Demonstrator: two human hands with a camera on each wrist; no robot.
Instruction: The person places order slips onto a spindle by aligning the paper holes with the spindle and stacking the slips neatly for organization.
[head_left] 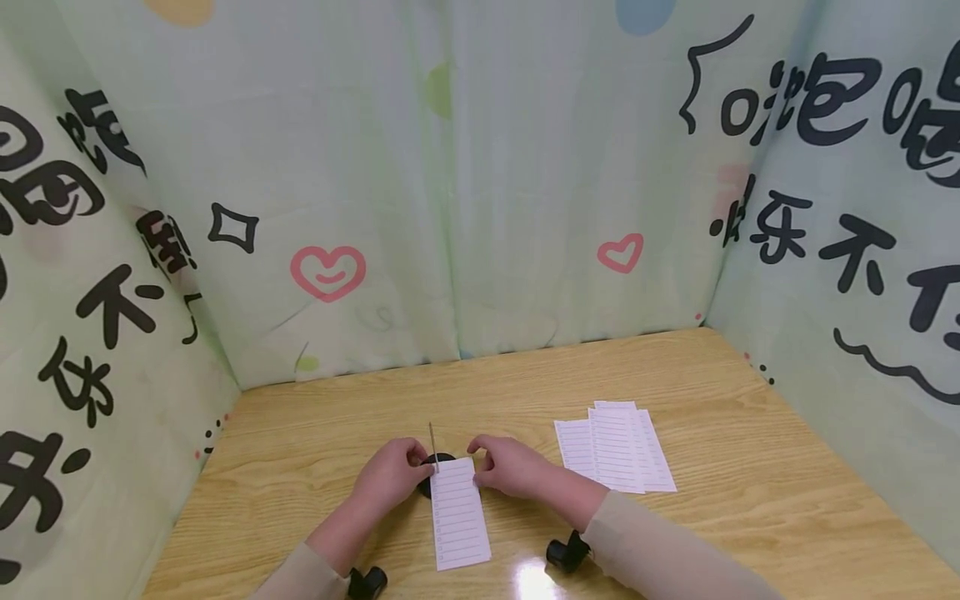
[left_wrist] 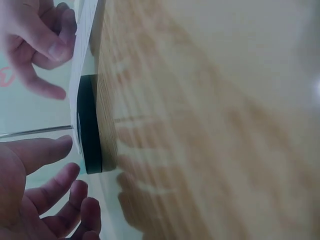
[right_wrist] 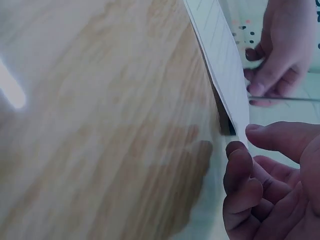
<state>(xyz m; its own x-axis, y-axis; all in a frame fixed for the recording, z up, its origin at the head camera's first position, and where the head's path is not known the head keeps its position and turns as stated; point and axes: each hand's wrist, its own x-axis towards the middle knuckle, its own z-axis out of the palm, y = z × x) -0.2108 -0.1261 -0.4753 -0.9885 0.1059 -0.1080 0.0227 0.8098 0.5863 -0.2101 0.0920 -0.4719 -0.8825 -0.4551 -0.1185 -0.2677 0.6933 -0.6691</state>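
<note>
A lined white paper slip (head_left: 461,517) lies over a round black base (left_wrist: 90,125) with a thin upright metal spike (head_left: 432,442). The spike rises at the slip's far left corner. My left hand (head_left: 393,475) is beside that corner, thumb tip right at the paper edge and the other fingers loosely bent and apart. Across the slip, my right hand (head_left: 513,467) has its thumb at the right edge, with the index finger spread away above it. In the right wrist view, the right hand's fingertips (right_wrist: 237,150) overlap the slip's end.
Several more lined slips (head_left: 615,450) lie overlapping on the wooden table (head_left: 337,417), right of my right hand. Printed curtains (head_left: 487,208) close in the back and both sides. Black camera mounts (head_left: 567,552) are strapped at the wrists.
</note>
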